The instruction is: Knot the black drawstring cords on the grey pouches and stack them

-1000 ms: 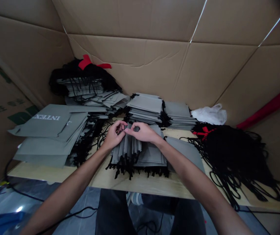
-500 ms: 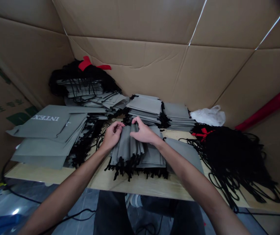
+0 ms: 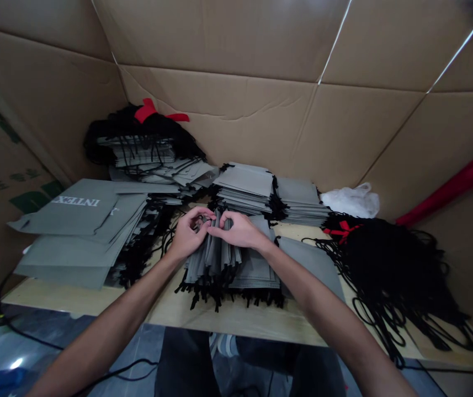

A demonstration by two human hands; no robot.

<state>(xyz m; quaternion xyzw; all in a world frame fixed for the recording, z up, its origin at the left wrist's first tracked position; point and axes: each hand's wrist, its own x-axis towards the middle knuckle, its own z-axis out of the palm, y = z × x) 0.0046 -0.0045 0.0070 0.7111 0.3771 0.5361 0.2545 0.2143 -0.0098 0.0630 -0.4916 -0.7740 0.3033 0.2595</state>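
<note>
Two hands work one bundle of gray drawstring bags (image 3: 213, 259): the left hand (image 3: 189, 237) and right hand (image 3: 236, 230) are both clenched on its upper edges (exact finger contact partly hidden). The bundle lies on the wooden tabletop (image 3: 236, 320), black cords (image 3: 211, 292) trailing toward the near edge. A gray INTEX-printed stack (image 3: 74, 215) lies left; a black cord pile (image 3: 389, 275) lies right.
</note>
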